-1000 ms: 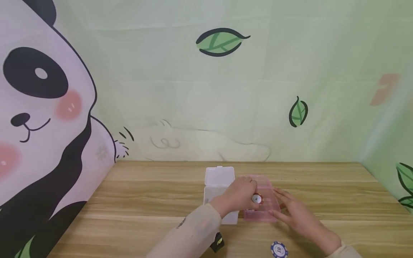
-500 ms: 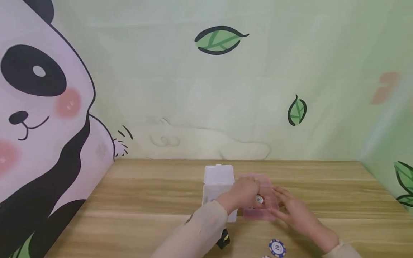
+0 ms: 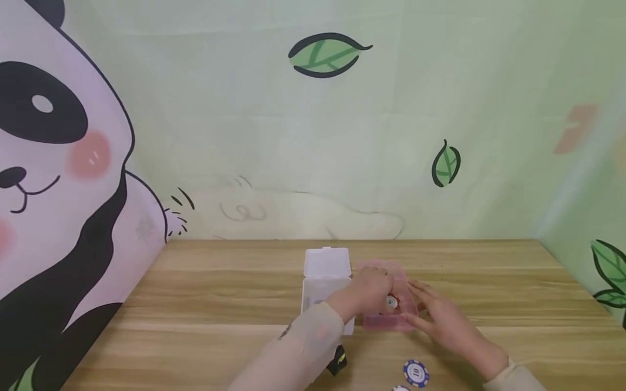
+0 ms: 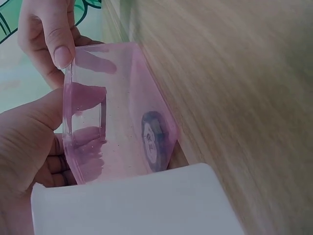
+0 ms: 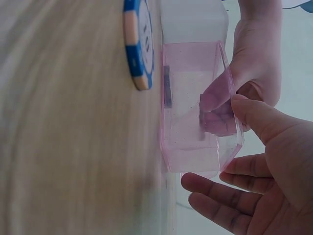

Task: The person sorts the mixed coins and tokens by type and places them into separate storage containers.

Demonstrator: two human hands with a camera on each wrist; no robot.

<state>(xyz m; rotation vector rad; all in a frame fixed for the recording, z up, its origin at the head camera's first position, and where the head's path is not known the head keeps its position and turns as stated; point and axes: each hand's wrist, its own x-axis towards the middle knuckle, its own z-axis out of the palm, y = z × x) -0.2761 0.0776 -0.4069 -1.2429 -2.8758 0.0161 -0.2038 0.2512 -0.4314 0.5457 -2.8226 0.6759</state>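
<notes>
My left hand (image 3: 368, 290) reaches into an open, see-through pink box (image 3: 386, 322) and pinches a red-and-white poker chip (image 3: 392, 302) on edge between thumb and fingers. Through the pink wall in the right wrist view, this held chip (image 5: 201, 115) stands above the box's floor. A second, dark-edged poker chip (image 4: 154, 141) lies flat on that floor. My right hand (image 3: 442, 320) holds the right end of the pink box, thumb on the near rim and fingers at the far side. Beside the box, on the left, is a white box (image 3: 313, 293), its lid (image 3: 326, 263) folded back.
A blue-and-white poker chip (image 3: 416, 373) marked 10 lies on the wooden table (image 3: 235, 293) in front of the pink box. Another chip (image 3: 400, 388) is cut off by the bottom edge. Near the left forearm sits a small black object (image 3: 337, 360) with a yellow mark.
The left hand and its chip have shifted slightly right within the pink box. My right hand stays at the box's end. The whole head view has drifted a little.
</notes>
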